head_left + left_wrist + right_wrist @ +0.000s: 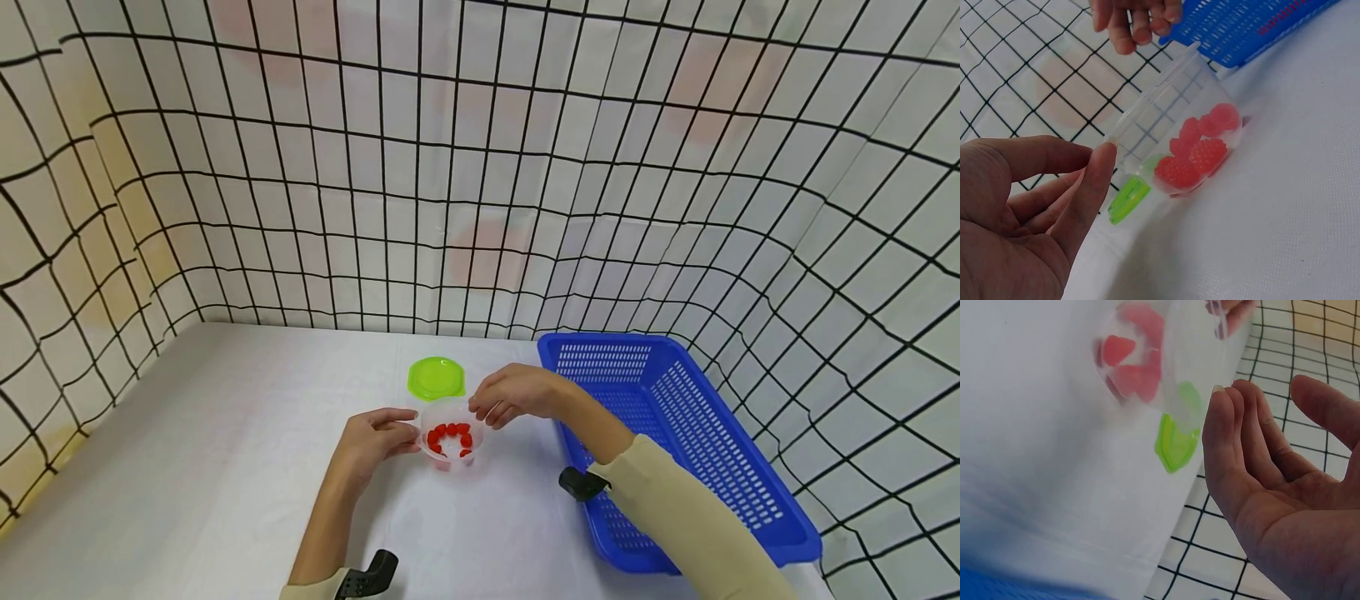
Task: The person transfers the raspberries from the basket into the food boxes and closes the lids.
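Clear round plastic cup point(450, 433) stands on the white table point(225, 467), left of the blue slotted plastic basket point(675, 433) and just in front of the lime-green round lid point(436, 377). Left hand point(375, 442) touches the cup's rim with thumb and fingertips, fingers loosely bent. Right hand point(513, 393) hovers over the rim, relaxed, holding nothing. Small red raspberry-shaped pieces point(1194, 153) lie inside the cup.

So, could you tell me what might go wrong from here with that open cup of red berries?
The clear cup has no lid; the green lid lies apart behind it. The left hand touches only its rim, so a nudge from the right hand above might tip it and spill the red berries.
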Demonstrator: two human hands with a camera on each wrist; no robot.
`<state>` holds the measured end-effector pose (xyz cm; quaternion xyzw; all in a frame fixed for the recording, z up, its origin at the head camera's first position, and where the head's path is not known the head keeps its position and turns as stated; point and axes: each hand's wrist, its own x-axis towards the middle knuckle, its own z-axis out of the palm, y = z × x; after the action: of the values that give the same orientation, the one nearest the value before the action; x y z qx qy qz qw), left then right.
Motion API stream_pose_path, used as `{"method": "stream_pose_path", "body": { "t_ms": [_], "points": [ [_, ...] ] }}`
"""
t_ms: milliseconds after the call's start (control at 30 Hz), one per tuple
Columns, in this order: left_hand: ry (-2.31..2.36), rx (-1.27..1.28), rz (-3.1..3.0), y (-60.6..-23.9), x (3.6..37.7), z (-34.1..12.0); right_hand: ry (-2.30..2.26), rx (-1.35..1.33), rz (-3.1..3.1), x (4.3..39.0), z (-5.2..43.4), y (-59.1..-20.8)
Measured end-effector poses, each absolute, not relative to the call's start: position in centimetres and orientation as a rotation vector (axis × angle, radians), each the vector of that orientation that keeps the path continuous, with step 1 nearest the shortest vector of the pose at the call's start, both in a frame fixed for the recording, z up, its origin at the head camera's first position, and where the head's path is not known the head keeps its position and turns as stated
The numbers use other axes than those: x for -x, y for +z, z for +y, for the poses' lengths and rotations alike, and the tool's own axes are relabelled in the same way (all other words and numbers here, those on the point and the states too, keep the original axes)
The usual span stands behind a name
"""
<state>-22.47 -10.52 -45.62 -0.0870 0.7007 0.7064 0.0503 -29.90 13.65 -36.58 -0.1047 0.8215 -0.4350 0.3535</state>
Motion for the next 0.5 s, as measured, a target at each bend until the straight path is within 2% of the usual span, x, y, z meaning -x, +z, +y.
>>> {"method": "stream_pose_path", "body": {
  "t_ms": [500],
  "points": [
    [2.149, 0.272, 2.137, -45.7, 22.5, -10.5, -1.343, 0.227, 2.192, 30.9, 20.2, -33.4]
  ]
}}
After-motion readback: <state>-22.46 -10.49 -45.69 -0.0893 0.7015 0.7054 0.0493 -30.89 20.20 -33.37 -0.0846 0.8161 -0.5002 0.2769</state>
